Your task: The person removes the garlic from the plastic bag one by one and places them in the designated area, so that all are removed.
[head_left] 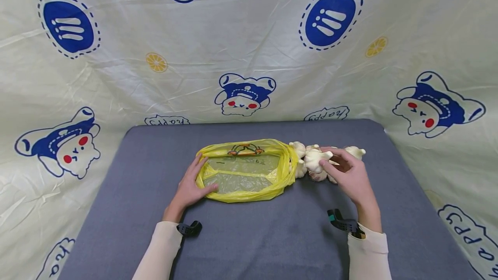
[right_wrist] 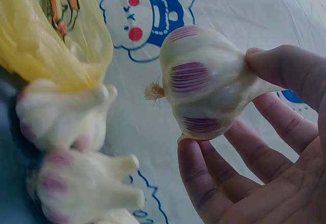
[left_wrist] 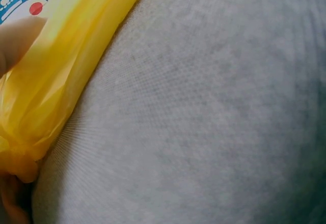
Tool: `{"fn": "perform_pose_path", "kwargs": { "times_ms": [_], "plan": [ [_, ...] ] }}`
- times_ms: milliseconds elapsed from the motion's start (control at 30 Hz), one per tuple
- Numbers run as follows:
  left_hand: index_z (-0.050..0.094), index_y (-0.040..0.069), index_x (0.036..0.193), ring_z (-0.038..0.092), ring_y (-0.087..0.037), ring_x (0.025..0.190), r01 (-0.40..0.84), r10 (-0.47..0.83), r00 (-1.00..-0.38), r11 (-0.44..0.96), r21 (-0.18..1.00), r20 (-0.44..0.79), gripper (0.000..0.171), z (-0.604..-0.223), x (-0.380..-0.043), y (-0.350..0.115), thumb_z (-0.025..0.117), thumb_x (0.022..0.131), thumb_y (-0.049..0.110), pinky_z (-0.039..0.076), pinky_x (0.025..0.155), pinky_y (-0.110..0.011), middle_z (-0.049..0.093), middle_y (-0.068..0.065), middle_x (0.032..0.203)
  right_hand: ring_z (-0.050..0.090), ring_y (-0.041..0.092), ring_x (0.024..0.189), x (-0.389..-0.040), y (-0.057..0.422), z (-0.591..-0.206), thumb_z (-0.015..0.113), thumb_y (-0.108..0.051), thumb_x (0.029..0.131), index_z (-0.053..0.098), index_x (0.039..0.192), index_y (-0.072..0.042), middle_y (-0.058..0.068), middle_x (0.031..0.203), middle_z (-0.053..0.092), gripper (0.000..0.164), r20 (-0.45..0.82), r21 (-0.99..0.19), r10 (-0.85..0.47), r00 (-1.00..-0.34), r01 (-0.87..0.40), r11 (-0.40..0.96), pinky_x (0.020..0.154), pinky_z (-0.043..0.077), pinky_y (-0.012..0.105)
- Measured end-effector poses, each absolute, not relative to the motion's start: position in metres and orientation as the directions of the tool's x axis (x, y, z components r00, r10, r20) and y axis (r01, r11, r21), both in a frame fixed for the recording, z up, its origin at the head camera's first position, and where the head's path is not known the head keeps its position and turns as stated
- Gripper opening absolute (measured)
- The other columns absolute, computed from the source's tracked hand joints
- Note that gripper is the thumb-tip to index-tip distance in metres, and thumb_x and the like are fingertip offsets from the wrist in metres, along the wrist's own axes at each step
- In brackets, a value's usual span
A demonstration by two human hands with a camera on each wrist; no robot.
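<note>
My right hand [head_left: 352,178] pinches a white garlic bulb [right_wrist: 204,81] between thumb and fingers, raised just above the other bulbs. Purple streaks and a small root tuft show on it in the right wrist view. A yellow plastic bag [head_left: 245,195] lies with its wide mouth facing up, its rim rolled outward. At the bag's left end my left hand [head_left: 189,187] holds the rim, thumb over the front edge and fingers at the back corner. In the left wrist view only part of that thumb [left_wrist: 18,43] shows against the yellow plastic.
Several more garlic bulbs [right_wrist: 86,183] cluster against the bag's right end, partly hidden by my right hand. Another bulb [head_left: 354,152] lies behind that hand. Grey cloth [head_left: 249,241] covers the table, and a printed white sheet [head_left: 249,33] hangs behind it.
</note>
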State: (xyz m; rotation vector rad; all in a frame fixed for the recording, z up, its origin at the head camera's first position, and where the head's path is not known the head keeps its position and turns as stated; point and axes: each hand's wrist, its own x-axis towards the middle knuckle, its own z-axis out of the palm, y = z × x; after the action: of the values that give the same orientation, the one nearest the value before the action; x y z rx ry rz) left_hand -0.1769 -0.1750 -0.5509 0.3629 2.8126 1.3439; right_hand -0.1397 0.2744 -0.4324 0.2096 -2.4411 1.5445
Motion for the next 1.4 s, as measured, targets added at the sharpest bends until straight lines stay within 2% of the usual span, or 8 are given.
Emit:
{"fn": "perform_pose_path", "kwargs": {
  "times_ms": [267,533,667,767,867,1100,1233,1400],
  "plan": [
    [0.036,0.022,0.162,0.018,-0.037,0.158,0.229,0.224,-0.968,0.618,0.752,0.111,0.093,-0.550,-0.178,-0.173,0.081,0.083,0.043,0.019,0.117,-0.076,0.016,-0.001,0.174,0.064,-0.002,0.104,-0.132,0.298,-0.430,0.074,-0.011,0.096,0.069,0.130,-0.004,0.003,0.129,0.069,0.035,0.331,-0.830,0.065,-0.942,-0.258,0.494,0.082,0.051,0.009],
    [0.036,0.021,0.161,0.016,-0.038,0.158,0.240,0.238,-0.965,0.613,0.753,0.114,0.092,-0.548,-0.180,-0.171,0.081,0.084,0.042,0.018,0.116,-0.078,0.014,-0.003,0.174,0.062,-0.008,0.107,-0.123,0.326,-0.433,0.074,-0.010,0.095,0.068,0.127,-0.001,-0.023,0.121,0.065,0.034,0.308,-0.834,0.156,-0.939,-0.187,0.520,0.083,0.049,0.005],
    [0.037,0.019,0.161,0.015,-0.040,0.158,0.246,0.248,-0.962,0.590,0.769,0.118,0.091,-0.548,-0.180,-0.174,0.082,0.084,0.038,0.018,0.118,-0.075,0.013,-0.006,0.174,0.063,-0.008,0.106,-0.120,0.338,-0.436,0.074,-0.011,0.095,0.068,0.126,0.000,-0.020,0.121,0.068,0.034,0.290,-0.843,0.212,-0.933,-0.144,0.518,0.083,0.049,0.004],
    [0.037,0.015,0.161,0.014,-0.042,0.158,0.260,0.264,-0.956,0.571,0.779,0.126,0.092,-0.546,-0.181,-0.178,0.083,0.084,0.035,0.018,0.121,-0.071,0.012,-0.010,0.174,0.063,-0.008,0.106,-0.118,0.348,-0.439,0.075,-0.012,0.095,0.070,0.127,-0.006,-0.014,0.123,0.070,0.033,0.270,-0.854,0.246,-0.931,-0.114,0.508,0.083,0.050,0.005],
    [0.037,0.013,0.160,0.015,-0.044,0.157,0.281,0.280,-0.950,0.565,0.776,0.140,0.091,-0.544,-0.183,-0.182,0.083,0.084,0.033,0.020,0.120,-0.070,0.013,-0.013,0.173,0.062,-0.008,0.105,-0.118,0.359,-0.444,0.075,-0.016,0.095,0.071,0.126,-0.013,-0.014,0.122,0.069,0.031,0.229,-0.863,0.277,-0.933,-0.064,0.500,0.082,0.049,0.004],
    [0.037,0.011,0.160,0.016,-0.045,0.157,0.293,0.291,-0.946,0.573,0.765,0.144,0.092,-0.544,-0.183,-0.188,0.083,0.084,0.035,0.022,0.120,-0.070,0.013,-0.014,0.173,0.056,-0.013,0.104,-0.116,0.375,-0.455,0.074,-0.026,0.097,0.068,0.131,-0.008,-0.029,0.113,0.061,0.039,0.143,-0.855,0.333,-0.932,0.053,0.516,0.077,0.046,0.002],
    [0.038,0.010,0.159,0.017,-0.046,0.156,0.304,0.292,-0.944,0.579,0.756,0.155,0.090,-0.545,-0.182,-0.192,0.082,0.084,0.033,0.022,0.120,-0.070,0.015,-0.016,0.172,0.055,-0.014,0.103,-0.117,0.382,-0.461,0.074,-0.030,0.097,0.069,0.129,-0.015,-0.027,0.115,0.063,0.036,0.108,-0.865,0.348,-0.931,0.085,0.495,0.076,0.046,0.003],
    [0.038,0.010,0.160,0.017,-0.044,0.157,0.286,0.278,-0.950,0.589,0.756,0.143,0.091,-0.544,-0.181,-0.195,0.083,0.084,0.032,0.022,0.120,-0.069,0.016,-0.015,0.172,0.056,-0.014,0.102,-0.120,0.388,-0.470,0.074,-0.031,0.096,0.069,0.128,-0.012,-0.030,0.112,0.061,0.038,0.086,-0.869,0.352,-0.932,0.103,0.485,0.074,0.047,0.004]
  ]
}}
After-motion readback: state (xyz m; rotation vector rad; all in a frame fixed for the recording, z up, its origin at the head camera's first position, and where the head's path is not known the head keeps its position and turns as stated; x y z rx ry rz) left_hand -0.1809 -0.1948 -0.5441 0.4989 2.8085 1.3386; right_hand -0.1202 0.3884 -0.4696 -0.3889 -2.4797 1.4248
